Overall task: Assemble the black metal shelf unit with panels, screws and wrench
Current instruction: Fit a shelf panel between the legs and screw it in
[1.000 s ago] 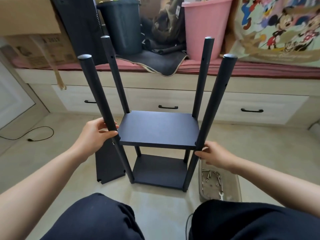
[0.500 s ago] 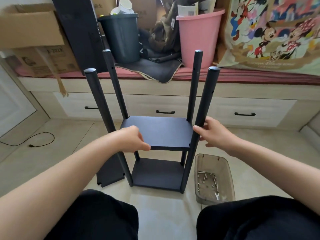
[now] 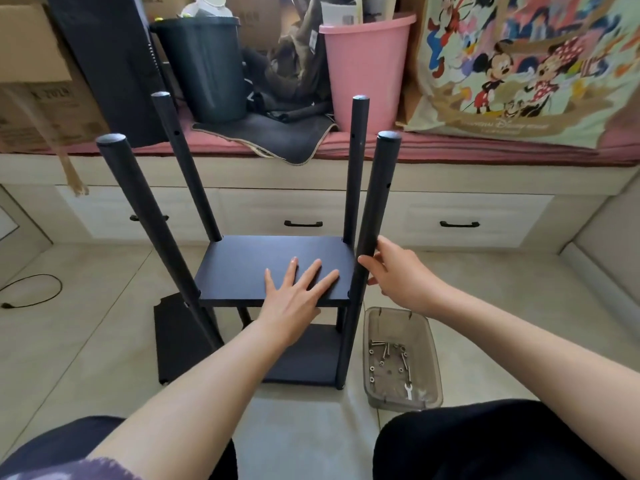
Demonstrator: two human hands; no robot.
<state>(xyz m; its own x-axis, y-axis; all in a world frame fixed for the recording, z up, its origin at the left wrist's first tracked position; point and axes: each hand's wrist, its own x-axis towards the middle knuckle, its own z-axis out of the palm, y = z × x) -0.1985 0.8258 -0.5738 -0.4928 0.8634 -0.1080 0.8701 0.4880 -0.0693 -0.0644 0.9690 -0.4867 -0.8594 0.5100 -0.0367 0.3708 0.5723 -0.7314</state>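
Observation:
The black shelf unit stands upright on the floor with two panels fitted between its poles. My left hand (image 3: 294, 299) lies flat with spread fingers on the upper panel (image 3: 256, 261). My right hand (image 3: 398, 271) grips the front right pole (image 3: 375, 202) just above that panel. The lower panel (image 3: 304, 362) sits near the floor. The front left pole (image 3: 138, 206) leans outward at its top. A loose black panel (image 3: 180, 341) lies on the floor to the left of the unit. A clear plastic tray (image 3: 431, 372) to the right holds several screws and a small wrench (image 3: 408, 390).
A low cabinet with drawers (image 3: 460, 220) runs behind the unit. On it stand a dark bin (image 3: 204, 64), a pink bin (image 3: 363, 60), cardboard boxes (image 3: 31, 64) and a tall black board (image 3: 110, 57). A cable (image 3: 34, 296) lies on the floor at left. My knees fill the bottom edge.
My left hand let go of the front left pole and moved onto the upper panel, flat. My right hand rose up the front right pole and holds it higher.

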